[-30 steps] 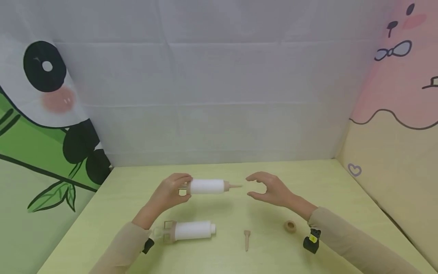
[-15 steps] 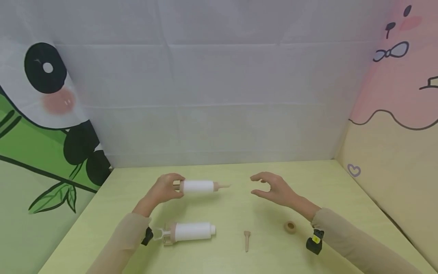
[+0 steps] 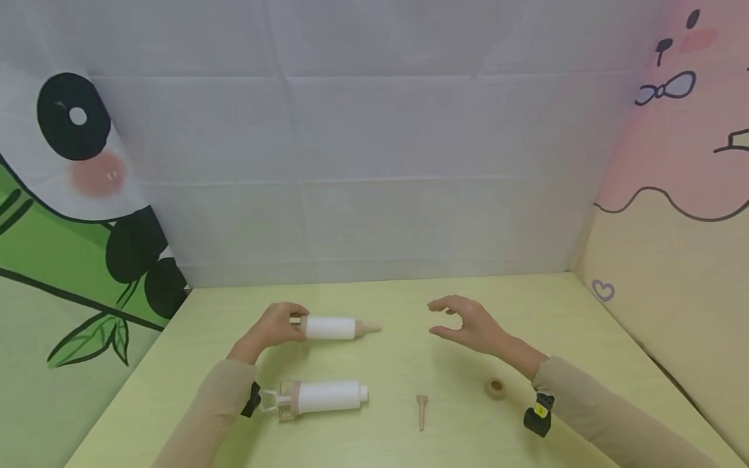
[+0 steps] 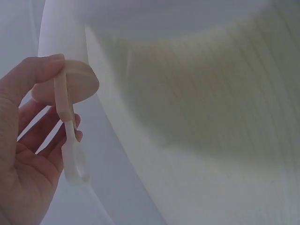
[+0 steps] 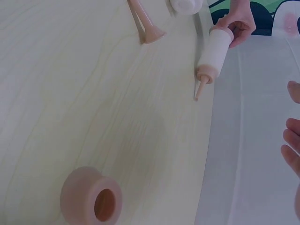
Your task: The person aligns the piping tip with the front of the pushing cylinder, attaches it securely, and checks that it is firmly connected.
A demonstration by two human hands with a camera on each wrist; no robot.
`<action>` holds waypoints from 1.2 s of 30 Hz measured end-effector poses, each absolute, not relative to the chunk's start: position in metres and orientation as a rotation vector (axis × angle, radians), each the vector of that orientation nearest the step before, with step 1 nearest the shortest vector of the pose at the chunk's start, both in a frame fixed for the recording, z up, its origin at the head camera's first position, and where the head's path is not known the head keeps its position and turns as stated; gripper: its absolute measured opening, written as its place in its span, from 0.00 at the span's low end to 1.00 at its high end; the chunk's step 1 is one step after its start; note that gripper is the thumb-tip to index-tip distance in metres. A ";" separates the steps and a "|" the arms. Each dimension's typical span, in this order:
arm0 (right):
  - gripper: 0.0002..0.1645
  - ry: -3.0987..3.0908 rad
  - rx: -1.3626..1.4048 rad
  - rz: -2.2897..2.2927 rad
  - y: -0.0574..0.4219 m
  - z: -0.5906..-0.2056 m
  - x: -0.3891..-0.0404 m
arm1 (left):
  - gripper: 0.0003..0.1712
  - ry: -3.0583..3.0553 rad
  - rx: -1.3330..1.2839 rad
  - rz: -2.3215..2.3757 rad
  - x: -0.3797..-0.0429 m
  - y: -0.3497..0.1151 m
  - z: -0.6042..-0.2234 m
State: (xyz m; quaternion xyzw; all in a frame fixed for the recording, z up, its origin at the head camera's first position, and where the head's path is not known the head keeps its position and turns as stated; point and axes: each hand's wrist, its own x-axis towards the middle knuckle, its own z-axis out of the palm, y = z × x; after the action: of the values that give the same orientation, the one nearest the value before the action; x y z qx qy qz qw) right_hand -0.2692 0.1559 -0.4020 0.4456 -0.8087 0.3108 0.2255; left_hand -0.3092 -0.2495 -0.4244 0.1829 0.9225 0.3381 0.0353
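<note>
My left hand (image 3: 276, 325) pinches the beige collar (image 4: 79, 84) at the back end of a white syringe-like tube (image 3: 330, 328), thumb on one side and fingers on the other. A tapered beige nozzle (image 3: 368, 328) on its front end points right. In the left wrist view a pale plunger handle (image 4: 75, 161) hangs below the collar. My right hand (image 3: 468, 324) hovers to the right of the nozzle, thumb and fingers apart, holding nothing. Closer to me lies a second white tube (image 3: 329, 396) with no nozzle on its tip and its plunger handle (image 3: 270, 400) pulled out.
A loose beige nozzle (image 3: 422, 411) lies on the pale wood-grain table (image 3: 456, 429). To its right rests a beige ring-shaped cap (image 3: 495, 388). A white curtain (image 3: 374, 162) closes the back, with printed cloths at both sides.
My left hand has carried the tube leftward and lowered it toward the table. My right hand has drawn slightly right and stays apart from the nozzle.
</note>
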 end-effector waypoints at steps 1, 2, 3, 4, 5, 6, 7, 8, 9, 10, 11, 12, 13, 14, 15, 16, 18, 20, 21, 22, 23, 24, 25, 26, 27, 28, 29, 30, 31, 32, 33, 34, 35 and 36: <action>0.23 -2.232 1.230 0.862 0.156 -0.402 -0.269 | 0.28 2.830 0.561 1.039 -0.310 -0.250 -0.425; 0.23 -2.236 1.228 0.864 0.156 -0.403 -0.269 | 0.28 2.825 0.560 1.043 -0.310 -0.251 -0.426; 0.23 -2.238 1.227 0.861 0.156 -0.403 -0.269 | 0.28 2.824 0.562 1.039 -0.311 -0.251 -0.427; 0.23 -2.242 1.225 0.859 0.156 -0.404 -0.269 | 0.28 2.821 0.557 1.041 -0.311 -0.252 -0.428; 0.23 -2.245 1.223 0.858 0.157 -0.405 -0.269 | 0.28 2.821 0.551 1.042 -0.312 -0.252 -0.429; 0.23 -2.249 1.219 0.858 0.157 -0.405 -0.269 | 0.28 2.826 0.544 1.040 -0.312 -0.252 -0.430; 0.24 -2.253 1.215 0.856 0.157 -0.405 -0.269 | 0.28 2.830 0.547 1.036 -0.313 -0.253 -0.430; 0.24 -2.255 1.213 0.853 0.157 -0.406 -0.269 | 0.28 2.835 0.551 1.030 -0.313 -0.253 -0.431; 0.24 -2.257 1.211 0.853 0.157 -0.406 -0.269 | 0.27 2.841 0.557 1.024 -0.314 -0.254 -0.432; 0.24 -2.258 1.210 0.856 0.157 -0.406 -0.269 | 0.27 2.846 0.562 1.019 -0.314 -0.254 -0.432; 0.24 -2.259 1.207 0.858 0.158 -0.406 -0.269 | 0.27 2.850 0.563 1.016 -0.315 -0.254 -0.433; 0.24 -2.261 1.205 0.861 0.158 -0.407 -0.269 | 0.27 2.850 0.565 1.012 -0.315 -0.255 -0.434; 0.24 -2.262 1.204 0.860 0.158 -0.407 -0.269 | 0.27 2.850 0.567 1.009 -0.316 -0.255 -0.435; 0.24 -2.266 1.204 0.865 0.158 -0.408 -0.269 | 0.27 2.852 0.561 1.006 -0.316 -0.255 -0.436; 0.24 -2.271 1.201 0.869 0.157 -0.408 -0.269 | 0.27 2.854 0.553 1.001 -0.317 -0.255 -0.437; 0.24 -2.275 1.200 0.873 0.157 -0.408 -0.269 | 0.27 2.857 0.557 0.990 -0.317 -0.256 -0.438; 0.23 -2.278 1.204 0.876 0.157 -0.410 -0.269 | 0.27 2.878 0.565 0.959 -0.318 -0.256 -0.439; 0.23 -2.281 1.204 0.882 0.157 -0.410 -0.269 | 0.26 2.897 0.583 0.934 -0.318 -0.257 -0.440; 0.23 -2.278 1.206 0.885 0.157 -0.410 -0.268 | 0.26 2.907 0.594 0.923 -0.318 -0.257 -0.441; 0.23 -2.276 1.208 0.888 0.157 -0.410 -0.268 | 0.26 2.913 0.603 0.919 -0.319 -0.257 -0.441; 0.23 -2.276 1.209 0.888 0.156 -0.410 -0.268 | 0.26 2.917 0.600 0.924 -0.319 -0.257 -0.442; 0.23 -2.276 1.209 0.888 0.156 -0.410 -0.268 | 0.26 2.917 0.598 0.929 -0.318 -0.257 -0.442; 0.23 -2.278 1.207 0.891 0.156 -0.409 -0.267 | 0.26 2.915 0.597 0.937 -0.318 -0.258 -0.442; 0.23 -2.279 1.207 0.894 0.155 -0.409 -0.267 | 0.26 2.915 0.593 0.940 -0.318 -0.258 -0.442; 0.23 -2.281 1.207 0.895 0.155 -0.409 -0.267 | 0.26 2.916 0.591 0.941 -0.318 -0.258 -0.443; 0.23 -2.284 1.206 0.893 0.155 -0.409 -0.267 | 0.26 2.916 0.579 0.946 -0.317 -0.258 -0.442; 0.23 -2.285 1.206 0.890 0.155 -0.409 -0.267 | 0.26 2.916 0.560 0.953 -0.316 -0.258 -0.442; 0.23 -2.287 1.206 0.887 0.155 -0.409 -0.267 | 0.27 2.917 0.541 0.960 -0.316 -0.258 -0.441; 0.24 -2.289 1.205 0.882 0.155 -0.409 -0.267 | 0.27 2.923 0.530 0.958 -0.315 -0.258 -0.440; 0.24 -2.293 1.202 0.875 0.156 -0.410 -0.267 | 0.28 2.928 0.516 0.957 -0.315 -0.258 -0.439; 0.24 -2.295 1.201 0.870 0.156 -0.410 -0.267 | 0.28 2.940 0.508 0.949 -0.314 -0.258 -0.437; 0.24 -2.296 1.196 0.868 0.157 -0.410 -0.267 | 0.29 2.946 0.505 0.946 -0.314 -0.258 -0.436; 0.24 -2.298 1.190 0.869 0.158 -0.410 -0.267 | 0.29 2.959 0.505 0.937 -0.313 -0.258 -0.434; 0.24 -2.302 1.184 0.871 0.159 -0.410 -0.267 | 0.29 2.975 0.520 0.920 -0.313 -0.258 -0.433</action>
State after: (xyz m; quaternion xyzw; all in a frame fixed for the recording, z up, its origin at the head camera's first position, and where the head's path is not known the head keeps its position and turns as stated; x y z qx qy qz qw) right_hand -0.2667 0.1593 -0.4098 0.4243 -0.8252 0.3121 0.2038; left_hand -0.3132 -0.2576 -0.4329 0.1646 0.9423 0.2915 -0.0080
